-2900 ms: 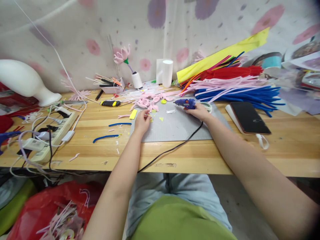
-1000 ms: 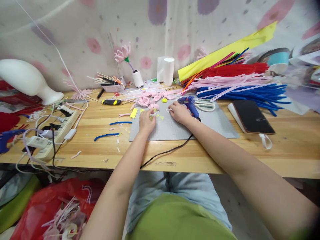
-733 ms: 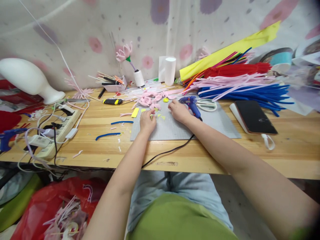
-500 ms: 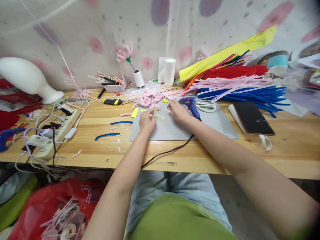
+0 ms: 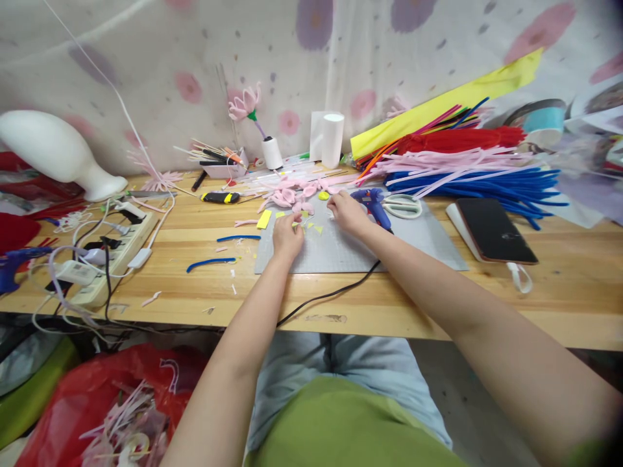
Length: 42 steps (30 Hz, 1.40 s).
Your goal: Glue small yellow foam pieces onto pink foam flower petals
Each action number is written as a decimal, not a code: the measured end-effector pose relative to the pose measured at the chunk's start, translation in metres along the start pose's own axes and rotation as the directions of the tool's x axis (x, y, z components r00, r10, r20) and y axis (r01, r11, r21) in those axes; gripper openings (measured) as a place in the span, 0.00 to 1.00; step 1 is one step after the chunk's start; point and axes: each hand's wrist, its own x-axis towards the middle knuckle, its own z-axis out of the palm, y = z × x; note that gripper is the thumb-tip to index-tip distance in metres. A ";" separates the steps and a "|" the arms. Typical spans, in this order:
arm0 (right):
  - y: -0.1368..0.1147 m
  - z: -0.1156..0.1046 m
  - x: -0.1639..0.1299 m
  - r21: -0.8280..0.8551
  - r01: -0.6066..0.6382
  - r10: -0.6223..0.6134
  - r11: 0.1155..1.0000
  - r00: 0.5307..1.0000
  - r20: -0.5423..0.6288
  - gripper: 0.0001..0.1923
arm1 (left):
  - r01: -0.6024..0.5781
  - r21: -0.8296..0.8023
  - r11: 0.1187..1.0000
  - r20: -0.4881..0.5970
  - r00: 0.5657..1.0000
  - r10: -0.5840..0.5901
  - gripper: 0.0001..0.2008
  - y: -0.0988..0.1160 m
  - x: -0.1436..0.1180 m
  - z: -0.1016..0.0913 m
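Note:
My left hand [image 5: 288, 235] is over the left part of a grey cutting mat [image 5: 341, 254], its fingers curled in; whatever they pinch is too small to make out. Small yellow-green scraps [image 5: 318, 229] lie beside its fingertips. To the right, my right hand [image 5: 347, 214] is closed too, fingertips together and pointing left, their contents hidden. Just behind both hands are pink fuzzy petal shapes [image 5: 286, 197] and a round yellow piece [image 5: 324, 196]. A blue hot glue gun [image 5: 374, 205] rests right of my right hand, beside white-handled scissors [image 5: 403, 206].
Bundles of blue pipe cleaners [image 5: 477, 188] and pink ones lie at the back right, near a phone [image 5: 496, 230]. A power strip [image 5: 119, 259] with tangled cables is at left. A pink flower [image 5: 244, 104] stands in a white holder. A black cord [image 5: 331, 296] crosses the front edge.
The whole view has shifted very slightly to the right. Both hands keep nearly the same place and pose over the mat.

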 end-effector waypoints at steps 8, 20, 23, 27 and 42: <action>0.003 -0.013 0.004 -0.021 0.092 -0.088 0.996 0.988 0.126 0.11 | 0.000 -0.028 1.000 -0.024 1.000 -0.001 0.16 0.001 0.001 0.000; 0.002 -0.004 0.001 -0.038 0.036 -0.033 0.999 0.998 0.054 0.13 | 0.009 -0.020 1.000 -0.015 1.000 -0.009 0.16 0.002 -0.001 -0.002; 0.000 -0.008 0.008 0.191 -0.059 0.069 0.980 0.997 -0.044 0.10 | 0.014 -0.024 1.000 -0.027 1.000 -0.014 0.16 0.002 -0.002 -0.002; -0.005 -0.013 0.013 0.444 -0.167 0.189 0.880 0.982 -0.004 0.07 | 0.016 -0.040 0.999 -0.038 0.999 -0.018 0.16 0.003 0.000 -0.003; -0.006 -0.018 0.003 0.811 -0.262 0.187 0.522 0.964 0.191 0.03 | -0.052 -0.038 0.998 0.196 0.979 0.059 0.20 0.041 0.036 0.029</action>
